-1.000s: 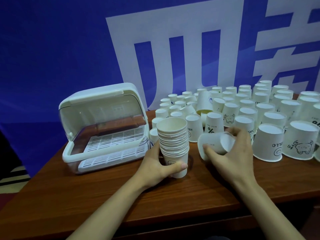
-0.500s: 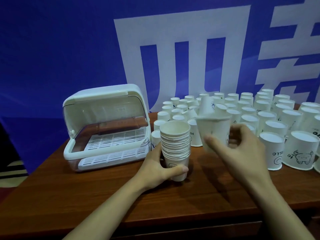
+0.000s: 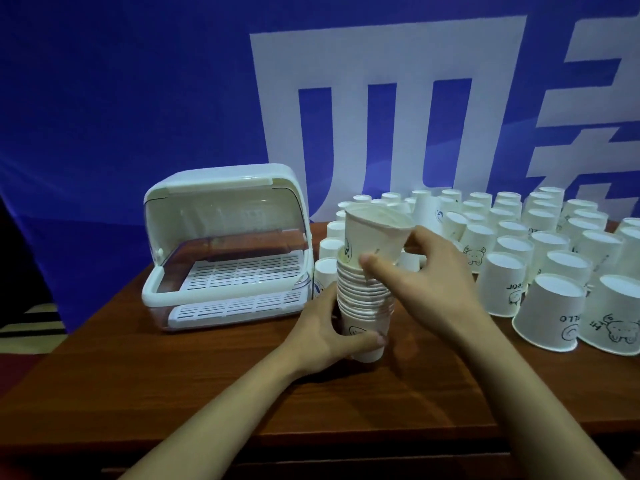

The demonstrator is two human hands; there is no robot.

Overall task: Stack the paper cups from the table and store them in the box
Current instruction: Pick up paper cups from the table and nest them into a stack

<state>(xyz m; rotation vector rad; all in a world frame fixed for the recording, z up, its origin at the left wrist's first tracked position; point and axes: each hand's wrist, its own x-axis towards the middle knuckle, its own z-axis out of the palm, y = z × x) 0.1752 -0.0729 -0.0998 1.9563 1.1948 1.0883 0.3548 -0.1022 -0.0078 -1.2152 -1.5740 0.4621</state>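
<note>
A stack of paper cups [image 3: 363, 299] is seen upright near the centre of the frame, standing on the brown wooden surface [image 3: 173, 393]. Its lower part is gripped by the left hand [image 3: 329, 332], whose grip is clamped around the bottom cup, the thumb laid across the front. A single paper cup [image 3: 375, 237] is held by the right hand [image 3: 436, 278] just above the stack, mouth up and tilted toward the left of the frame, with its base entering the top cup of the stack. The right grip is clamped on this cup, the thumb pressed on its near wall and the fingers curled behind it.

At centre left, the white storage box [image 3: 225, 247] is seen on the surface, just beside the stack, with its clear lid swung up and a slatted white tray visible inside. Across the right half of the frame, many upturned paper cups [image 3: 550, 313] are set out in rows on the surface, some printed with small cartoon figures. A blue backdrop [image 3: 138, 98] with large white characters is seen behind everything.
</note>
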